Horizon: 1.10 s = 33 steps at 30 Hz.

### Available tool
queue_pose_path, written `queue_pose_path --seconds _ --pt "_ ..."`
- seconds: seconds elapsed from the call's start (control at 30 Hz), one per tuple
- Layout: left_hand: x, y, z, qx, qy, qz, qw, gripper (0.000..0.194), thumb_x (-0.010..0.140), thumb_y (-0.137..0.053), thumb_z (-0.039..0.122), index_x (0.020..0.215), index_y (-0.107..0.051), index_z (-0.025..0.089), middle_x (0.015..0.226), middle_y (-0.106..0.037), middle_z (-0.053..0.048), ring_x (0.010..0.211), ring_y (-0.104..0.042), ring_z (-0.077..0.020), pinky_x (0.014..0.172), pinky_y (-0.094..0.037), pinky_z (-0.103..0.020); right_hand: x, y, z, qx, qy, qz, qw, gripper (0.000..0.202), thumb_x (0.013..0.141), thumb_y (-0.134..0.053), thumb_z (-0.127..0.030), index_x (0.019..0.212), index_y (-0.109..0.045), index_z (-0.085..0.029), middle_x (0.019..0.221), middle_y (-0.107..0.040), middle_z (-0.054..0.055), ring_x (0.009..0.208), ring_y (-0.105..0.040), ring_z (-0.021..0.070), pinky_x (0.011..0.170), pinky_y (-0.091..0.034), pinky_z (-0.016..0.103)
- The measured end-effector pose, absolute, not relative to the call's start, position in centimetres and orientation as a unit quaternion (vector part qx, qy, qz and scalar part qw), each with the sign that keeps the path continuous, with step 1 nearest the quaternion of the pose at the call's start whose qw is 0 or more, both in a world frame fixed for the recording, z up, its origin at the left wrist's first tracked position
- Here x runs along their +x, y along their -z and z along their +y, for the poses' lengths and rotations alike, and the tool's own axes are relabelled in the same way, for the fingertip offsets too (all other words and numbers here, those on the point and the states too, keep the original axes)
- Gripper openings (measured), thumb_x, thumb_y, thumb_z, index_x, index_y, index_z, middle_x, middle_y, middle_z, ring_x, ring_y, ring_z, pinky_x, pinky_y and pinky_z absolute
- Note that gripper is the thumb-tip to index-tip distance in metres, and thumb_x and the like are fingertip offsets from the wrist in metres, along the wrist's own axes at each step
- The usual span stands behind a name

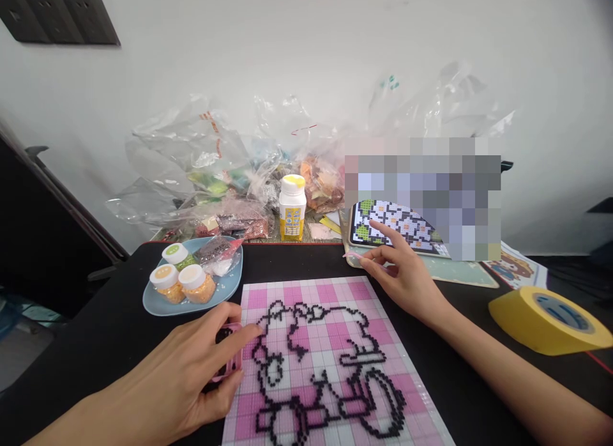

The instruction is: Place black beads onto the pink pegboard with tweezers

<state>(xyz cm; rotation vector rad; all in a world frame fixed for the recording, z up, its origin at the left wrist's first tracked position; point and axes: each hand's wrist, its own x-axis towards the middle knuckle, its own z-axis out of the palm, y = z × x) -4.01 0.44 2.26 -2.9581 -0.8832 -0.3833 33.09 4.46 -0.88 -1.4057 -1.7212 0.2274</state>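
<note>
The person's left hand (196,366) curls around a small pink box (236,363) with black beads in it, thumb and fingers closed on its sides, just at the left edge of a pink and white checked pegboard (306,287). The board lies flat on the black tabletop (268,259) between the two arms, and rows of black beads (401,404) stand on it in outline, with a round wheel shape toward the lower right. The right hand (407,273) is above and beyond the board's far right corner, pinching a thin pink tool (352,255) between thumb and fingers while the index finger reaches out over a lit screen (407,223) that shows a gridded pattern; whether the fingertip touches the glass cannot be told. At the left, a blue plate (157,307) bears three white-lidded jars, one green (177,257) and two orange, beside a bag of dark beads (218,249). A white and yellow bottle (292,209) stands upright beyond the board, in front of heaped clear bags (196,146), and a yellow tape roll (522,324) lies at the right
</note>
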Motion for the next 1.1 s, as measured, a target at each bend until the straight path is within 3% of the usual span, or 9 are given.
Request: queue_pose_path --seconds 0.43,0.6,0.93,1.1 --pt "-3.83 -2.64 0.71 -0.954 0.117 -0.277 -0.009 0.035 0.095 -0.051 0.019 0.127 -0.065 0.024 0.113 -0.071 -0.007 0.080 -0.070 -0.0185 0.067 -0.060 -0.025 32.98 0.77 4.47 -0.565 -0.086 -0.693 0.440 0.053 0.091 -0.052 -0.068 0.074 -0.068 -0.021 0.139 -0.054 0.017 0.081 -0.068 0.0234 0.053 -0.052 0.035" --pt "-3.92 -2.36 0.61 -0.952 0.118 -0.281 0.005 0.037 0.093 -0.052 0.018 0.128 -0.064 0.025 0.118 -0.066 -0.008 0.089 -0.071 -0.0199 0.075 -0.061 -0.026 32.99 0.80 4.48 -0.568 -0.091 -0.694 0.434 0.052 0.092 -0.053 -0.067 0.074 -0.068 -0.020 0.145 -0.051 0.017 0.079 -0.068 0.0216 0.054 -0.053 0.035" --pt "-3.95 -2.51 0.54 -0.953 0.112 -0.283 -0.011 0.043 0.092 -0.055 0.019 0.133 -0.062 0.029 0.120 -0.064 -0.007 0.079 -0.070 -0.0161 0.074 -0.061 -0.025 32.91 0.68 4.43 -0.570 -0.092 -0.690 0.437 0.055 0.091 -0.052 -0.070 0.075 -0.069 -0.020 0.150 -0.047 0.016 0.068 -0.065 0.0167 0.053 -0.054 0.036" --pt "-3.95 -2.36 0.66 -0.953 0.118 -0.278 0.001 0.044 0.092 -0.054 0.018 0.134 -0.060 0.031 0.118 -0.062 -0.005 0.078 -0.069 -0.0146 0.074 -0.060 -0.023 32.87 0.74 4.46 -0.565 -0.086 -0.691 0.443 0.054 0.091 -0.052 -0.069 0.074 -0.069 -0.020 0.145 -0.052 0.017 0.072 -0.067 0.0187 0.056 -0.054 0.036"
